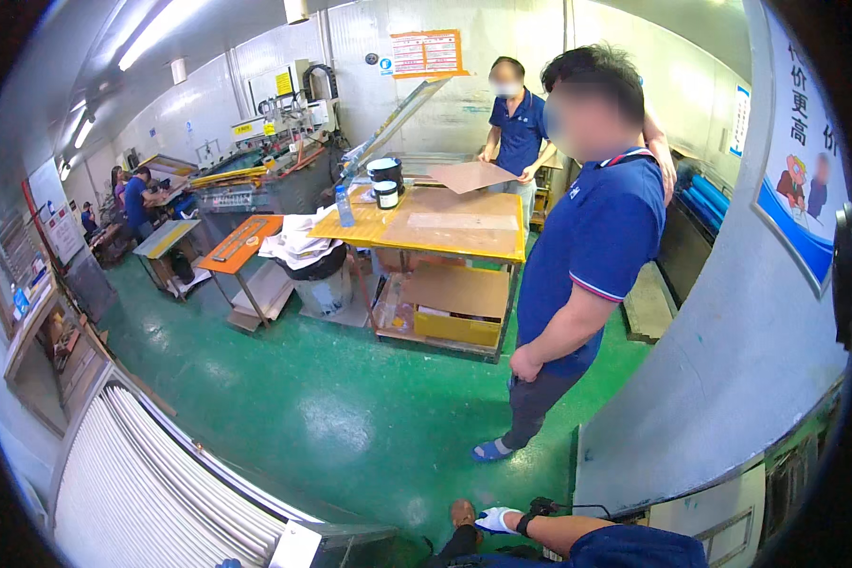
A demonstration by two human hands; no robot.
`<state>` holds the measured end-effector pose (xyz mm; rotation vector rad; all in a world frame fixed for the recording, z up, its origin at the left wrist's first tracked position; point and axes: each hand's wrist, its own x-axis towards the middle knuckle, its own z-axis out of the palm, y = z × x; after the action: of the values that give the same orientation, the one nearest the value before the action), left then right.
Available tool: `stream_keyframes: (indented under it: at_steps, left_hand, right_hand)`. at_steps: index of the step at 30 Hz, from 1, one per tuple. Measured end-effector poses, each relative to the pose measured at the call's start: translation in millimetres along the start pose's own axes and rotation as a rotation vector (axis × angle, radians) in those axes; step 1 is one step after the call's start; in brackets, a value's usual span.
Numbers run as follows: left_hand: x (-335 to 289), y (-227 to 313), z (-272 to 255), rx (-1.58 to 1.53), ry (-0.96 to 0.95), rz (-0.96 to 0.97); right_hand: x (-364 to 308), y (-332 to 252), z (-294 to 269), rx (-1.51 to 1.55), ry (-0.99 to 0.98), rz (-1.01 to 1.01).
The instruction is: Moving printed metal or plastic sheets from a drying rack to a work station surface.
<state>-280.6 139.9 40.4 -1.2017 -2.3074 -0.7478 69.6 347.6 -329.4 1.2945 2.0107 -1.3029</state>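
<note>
At the lower edge my right forearm reaches in from the right, with a dark band on the wrist. My right hand (497, 519), in a white glove, is low beside my dark-trousered leg and brown shoe (462, 513). Its fingers are too small and turned to make out, and no held thing shows. A small blue patch (228, 563) at the bottom rim, by a pale flat plate (295, 546), may be the tip of my left glove; the rest is cut off. Nearby, at lower left, stands a rack of close-set white bars (161, 488).
A person in a blue polo (587, 237) stands close ahead on the right. Behind a yellow-topped worktable (417, 232), a masked person holds a brown sheet (471, 177). A bin (324, 284), an orange table (239, 248) and machinery (284, 161) stand left. Green floor (350, 398) lies between.
</note>
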Motion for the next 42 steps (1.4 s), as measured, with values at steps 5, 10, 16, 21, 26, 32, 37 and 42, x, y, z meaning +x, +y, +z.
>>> stream_keyframes:
  at_steps: [5, 10, 16, 21, 26, 32, 37, 42]
  left_hand:
    - [1.9, 0.2, 0.7, -0.008, -0.015, 0.002]
    - [4.3, 0.4, -0.2, -0.019, -0.016, -0.001]
    - [4.4, -1.5, -3.4, -0.029, -0.031, -0.059]
    - [-2.5, -15.9, 4.7, 0.016, -0.050, -0.016]
    - [-3.6, -9.0, -3.1, -0.030, 0.018, -0.104]
    - [-3.2, -8.4, -2.0, -0.036, 0.026, -0.097]
    - [-7.1, -10.5, -2.7, -0.038, 0.022, -0.121]
    - [-6.1, -8.1, 0.6, -0.064, 0.036, -0.117]
  right_hand:
    - [16.5, 18.3, 16.8, -0.005, 0.105, -0.015]
    - [13.6, 7.5, 19.6, 0.061, 0.009, 0.040]
    - [-1.8, 1.0, 14.0, -0.045, 0.145, -0.048]
    - [7.3, 3.6, 9.8, 0.229, -0.025, 0.117]
    - [30.1, 11.5, 9.5, 0.269, -0.058, 0.080]
    - [50.5, 42.5, 27.4, 0.394, -0.055, 0.052]
    - [21.8, 14.5, 18.6, 0.076, 0.064, -0.097]
    - [41.1, 56.6, 39.4, -0.047, 0.112, -0.190]
